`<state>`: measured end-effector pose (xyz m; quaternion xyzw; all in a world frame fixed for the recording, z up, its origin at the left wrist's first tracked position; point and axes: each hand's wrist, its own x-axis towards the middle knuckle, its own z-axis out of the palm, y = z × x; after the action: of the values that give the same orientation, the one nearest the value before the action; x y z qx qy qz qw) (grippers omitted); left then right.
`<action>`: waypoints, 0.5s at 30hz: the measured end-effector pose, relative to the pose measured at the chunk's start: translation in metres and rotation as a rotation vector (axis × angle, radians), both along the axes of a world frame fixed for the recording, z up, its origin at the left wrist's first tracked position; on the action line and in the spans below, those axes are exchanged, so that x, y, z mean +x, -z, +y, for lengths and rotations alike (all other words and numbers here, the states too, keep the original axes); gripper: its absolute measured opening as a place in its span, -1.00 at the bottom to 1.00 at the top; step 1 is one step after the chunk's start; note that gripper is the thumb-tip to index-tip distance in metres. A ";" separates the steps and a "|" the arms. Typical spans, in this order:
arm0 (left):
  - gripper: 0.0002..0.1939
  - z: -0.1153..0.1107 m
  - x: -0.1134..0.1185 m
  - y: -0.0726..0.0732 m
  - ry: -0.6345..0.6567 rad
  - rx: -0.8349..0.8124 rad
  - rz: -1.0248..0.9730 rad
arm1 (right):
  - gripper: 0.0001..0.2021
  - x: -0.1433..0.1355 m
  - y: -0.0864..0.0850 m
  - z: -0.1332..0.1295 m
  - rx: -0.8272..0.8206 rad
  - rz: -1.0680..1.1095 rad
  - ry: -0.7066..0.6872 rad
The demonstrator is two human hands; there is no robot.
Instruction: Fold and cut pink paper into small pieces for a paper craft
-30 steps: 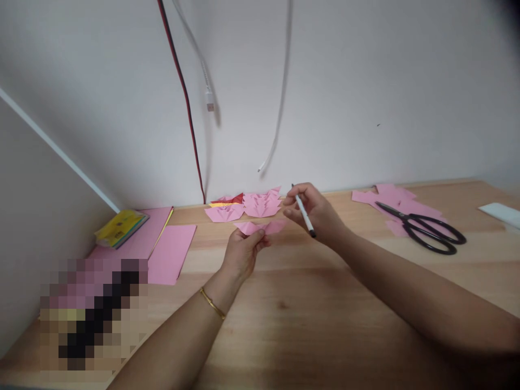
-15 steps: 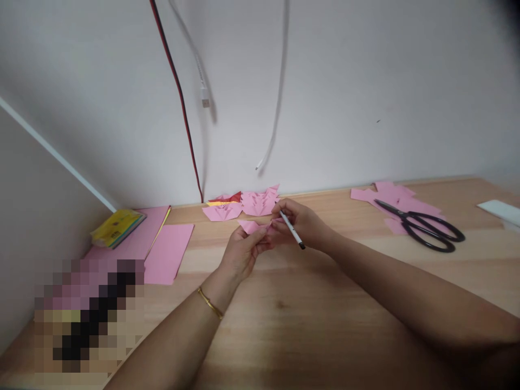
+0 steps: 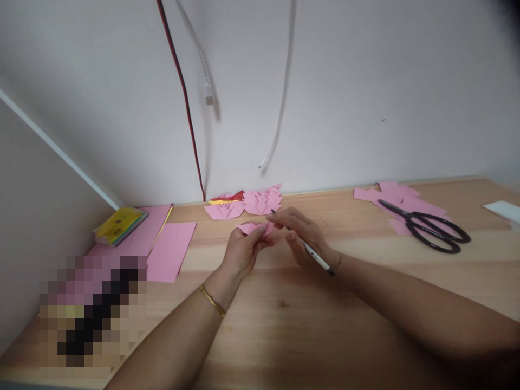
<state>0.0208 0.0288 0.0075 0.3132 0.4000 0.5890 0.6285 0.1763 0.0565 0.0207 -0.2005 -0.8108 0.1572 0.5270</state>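
My left hand (image 3: 245, 249) pinches a small folded piece of pink paper (image 3: 248, 228) between thumb and fingers, above the wooden table. A white pen (image 3: 319, 258) with a dark end lies across my right hand (image 3: 303, 235), its dark tip pointing toward the far left. The fingers of that hand are bent around the pen, just right of the paper. Behind my hands, against the wall, stand two groups of folded pink paper pieces (image 3: 263, 200). A red and yellow folded piece (image 3: 227, 199) lies among the left group.
Black-handled scissors (image 3: 422, 225) rest on pink paper scraps (image 3: 400, 196) at the right. Pink sheets (image 3: 173, 252) and a yellow packet (image 3: 122, 225) lie at the left, near a blurred-out patch. Cables (image 3: 182, 81) hang down the wall. A white object (image 3: 501, 211) sits far right.
My right hand has moved slightly right and down, away from the paper, and the pen now slants lower across it. My left hand still holds the paper. The view has shifted slightly.
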 end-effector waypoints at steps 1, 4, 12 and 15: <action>-0.83 0.000 0.000 0.000 0.007 0.009 -0.003 | -0.68 -0.002 0.001 -0.004 -0.009 -0.033 0.016; -0.84 0.000 0.000 0.000 -0.013 0.009 -0.012 | -0.75 -0.007 0.005 -0.010 -0.084 -0.100 0.123; -0.82 0.001 0.001 0.002 -0.020 -0.009 0.022 | -0.85 -0.007 0.018 -0.003 -0.353 -0.101 0.044; -0.84 0.000 0.002 0.002 -0.024 -0.003 0.049 | -0.84 -0.007 0.018 -0.003 -0.397 -0.107 0.041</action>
<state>0.0230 0.0291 0.0054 0.3217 0.4197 0.5883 0.6117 0.1693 0.0537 0.0027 -0.3252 -0.7864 0.2921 0.4365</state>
